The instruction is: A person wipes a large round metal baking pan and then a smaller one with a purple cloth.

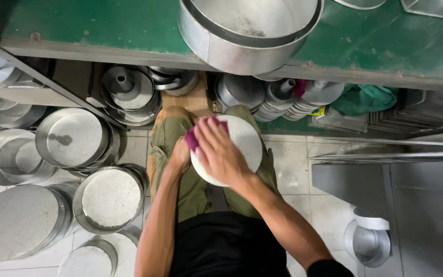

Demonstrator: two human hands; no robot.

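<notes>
The right hand [220, 154] lies palm-down on a round metal disc [242, 141], fingers spread and slightly curled, pressing a magenta cloth [193, 137] against the disc's upper left edge. The right forearm runs up from the lower right of the view, bent at the wrist. The left hand [179, 156] grips the disc's left rim from underneath, the forearm rising almost straight from below. Most of its fingers are hidden behind the disc and cloth, so only the back of the hand and thumb side show; it appears closed on the rim. The disc rests over the person's lap, above olive-green trousers [167, 136], just beneath the front edge of a green-topped workbench [103, 25].

Much of the cloth is covered by the right hand, and the disc's lower left part is hidden too. On the bench's front edge stands a large round metal tin [232, 48], cut off at the top. Under the bench, stacks of ring-shaped moulds [129, 90] and thin plates [283, 105] sit in shadow, hard to separate. On the tiled floor [329, 205] to the left stand stacked round pans [109, 197], and a small white tub [369, 241] sits at lower right.
</notes>
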